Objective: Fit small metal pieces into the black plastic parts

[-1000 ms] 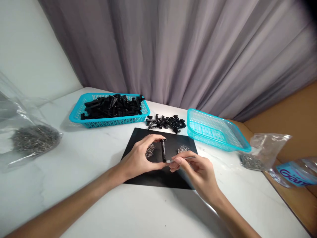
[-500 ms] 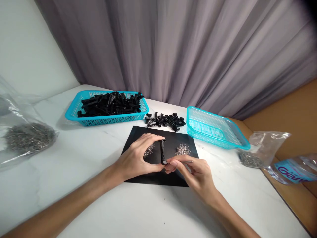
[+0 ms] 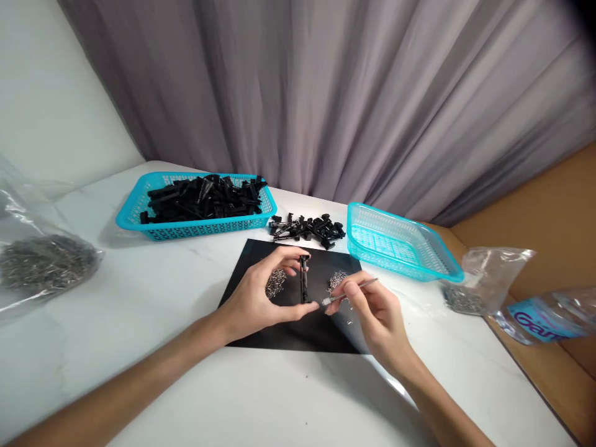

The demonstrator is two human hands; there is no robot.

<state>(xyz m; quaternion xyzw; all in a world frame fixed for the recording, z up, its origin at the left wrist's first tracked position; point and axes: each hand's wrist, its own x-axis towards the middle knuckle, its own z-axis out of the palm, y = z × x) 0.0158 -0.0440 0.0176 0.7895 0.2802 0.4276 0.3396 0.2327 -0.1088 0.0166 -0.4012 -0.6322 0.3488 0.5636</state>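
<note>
My left hand pinches a slim black plastic part upright, with the thumb at its lower end and fingertips at its top. To the right of it, my right hand is closed on a thin metal tool with a flat, pale tip, whose exact kind I cannot make out. The tool's tip is a little apart from the part and close to my left thumb. Beneath both hands lies a black mat. One pile of small metal pieces shows behind my left fingers, another pile beyond my right hand.
A blue basket full of black parts stands at the back left. Loose black parts lie beside it, then a second blue basket. Clear bags of metal pieces flank the table, with a water bottle at right.
My right hand has drawn the tool back to the right, away from the black part's lower end. The left hand still holds the part upright.
</note>
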